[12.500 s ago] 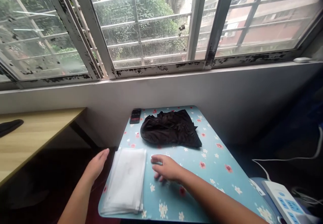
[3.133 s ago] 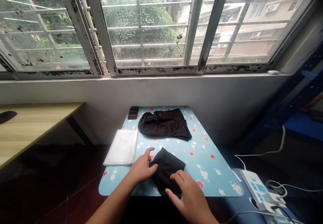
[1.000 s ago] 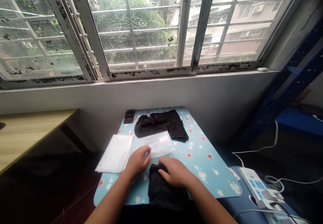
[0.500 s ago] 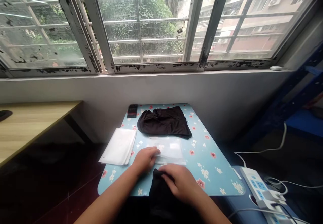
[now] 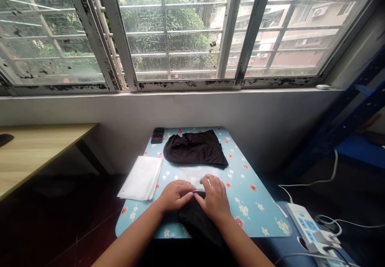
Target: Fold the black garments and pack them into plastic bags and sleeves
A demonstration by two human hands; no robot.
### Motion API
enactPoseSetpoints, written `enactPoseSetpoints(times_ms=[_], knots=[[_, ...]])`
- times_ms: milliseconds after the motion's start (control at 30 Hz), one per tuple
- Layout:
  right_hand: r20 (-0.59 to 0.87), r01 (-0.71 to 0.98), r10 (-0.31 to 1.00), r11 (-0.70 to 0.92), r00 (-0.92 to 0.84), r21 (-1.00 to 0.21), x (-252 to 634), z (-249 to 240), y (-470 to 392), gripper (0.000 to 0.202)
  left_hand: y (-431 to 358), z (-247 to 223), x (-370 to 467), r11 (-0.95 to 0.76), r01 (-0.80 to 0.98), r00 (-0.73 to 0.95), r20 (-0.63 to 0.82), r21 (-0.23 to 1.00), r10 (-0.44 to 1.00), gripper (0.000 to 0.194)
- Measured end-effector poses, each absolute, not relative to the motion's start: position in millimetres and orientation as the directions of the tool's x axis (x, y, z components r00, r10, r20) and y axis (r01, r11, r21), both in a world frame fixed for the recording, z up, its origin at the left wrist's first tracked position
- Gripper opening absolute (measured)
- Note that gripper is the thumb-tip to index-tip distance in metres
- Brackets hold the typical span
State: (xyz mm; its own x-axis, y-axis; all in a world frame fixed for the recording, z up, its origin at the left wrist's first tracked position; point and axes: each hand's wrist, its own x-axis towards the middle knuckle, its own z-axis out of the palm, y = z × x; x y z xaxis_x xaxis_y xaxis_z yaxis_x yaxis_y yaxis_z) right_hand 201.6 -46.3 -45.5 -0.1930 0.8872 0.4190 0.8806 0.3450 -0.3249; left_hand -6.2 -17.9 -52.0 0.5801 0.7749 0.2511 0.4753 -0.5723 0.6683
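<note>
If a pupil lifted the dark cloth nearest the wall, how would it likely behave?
The dark cloth would probably sag, as creases run across it. It looks fairly light, lying thin on the table. That flat lie also makes rolling unlikely.

Blue worktop, red and white flowers; black cloth, lower centre
Brownish-black fabric, centre; white sheets, left of centre; yellow wood-grain desk, far left; white-and-blue power strip, lower right.
</note>
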Motion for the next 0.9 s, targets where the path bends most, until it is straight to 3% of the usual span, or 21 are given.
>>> enactPoseSetpoints(times_ms=[100, 233, 333, 500, 633, 800, 900], knots=[[0.317, 0.894, 0.936, 0.268, -0.153, -0.36, 206.2, -42.1, -40.3, 0.022, -16.9, -55.1, -1.2, -0.543, 0.493, 0.531, 0.26, 0.68, 0.807, 0.029], [0.191, 0.853, 0.964, 0.254, -0.185, -0.456, 219.3, -38.5, -36.4, 0.011, -14.2, -56.6, 2.1, -0.519, 0.532, 0.482, 0.265, 0.669, 0.835, 0.039], [0.204, 0.878, 0.969, 0.217, -0.14, -0.428, 232.5, -40.6, -34.8, 0.022, -13.4, -55.0, 2.6, -0.494, 0.555, 0.465, 0.243, 0.669, 0.852, 0.039], [0.206, 0.914, 0.975, 0.013, 0.078, -0.406, 246.3, -52.4, -30.2, 0.031, -13.3, -56.2, 1.3, -0.522, 0.533, 0.504, 0.245, 0.666, 0.828, 0.038], [0.177, 0.886, 0.984, 0.066, 0.018, -0.458, 249.7, -57.7, -28.7, 0.023, -14.3, -57.3, -0.1, -0.515, 0.525, 0.487, 0.257, 0.677, 0.835, 0.027], [0.228, 0.917, 0.971, 0.028, 0.069, -0.398, 253.5, -54.6, -28.1, 0.019, -16.2, -53.8, -0.2, -0.56, 0.514, 0.536, 0.266, 0.65, 0.801, 0.019], [0.154, 0.911, 0.988, 0.054, 0.011, -0.409, 258.4, -48.8, -29.9, 0.015, -16.5, -52.3, -0.1, -0.59, 0.541, 0.576, 0.248, 0.599, 0.779, 0.018]])
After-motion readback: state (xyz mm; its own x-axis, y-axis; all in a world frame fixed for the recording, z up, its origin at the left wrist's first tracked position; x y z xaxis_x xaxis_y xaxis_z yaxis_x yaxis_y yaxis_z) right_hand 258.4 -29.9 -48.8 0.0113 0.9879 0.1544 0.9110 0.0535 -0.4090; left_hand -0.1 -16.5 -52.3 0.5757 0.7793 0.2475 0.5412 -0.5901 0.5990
